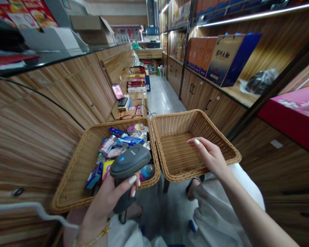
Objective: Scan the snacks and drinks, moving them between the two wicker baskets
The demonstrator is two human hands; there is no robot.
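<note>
L hand point(105, 202): grip shut round handle of grey handheld barcode scanner point(127, 168), fingers wrapped, firm hold. Scanner long axis runs from handle by wrist up & to R, head w/ blue LED point(122, 159) out over L wicker basket point(74, 178), just above mixed packaged goods point(121, 144). Contact w/ goods: can't tell. L hand clearly nearer goods.

R hand point(208, 156): grip open, fingers loosely extended, nothing held, hovering over R wicker basket point(195, 118), near its R rim; touch can't be confirmed. Well apart from goods.

2 baskets side by side, rims touching. Wood cabinets point(92, 85) on L; shelves point(247, 99) w/ boxed goods point(221, 61) on R.
</note>
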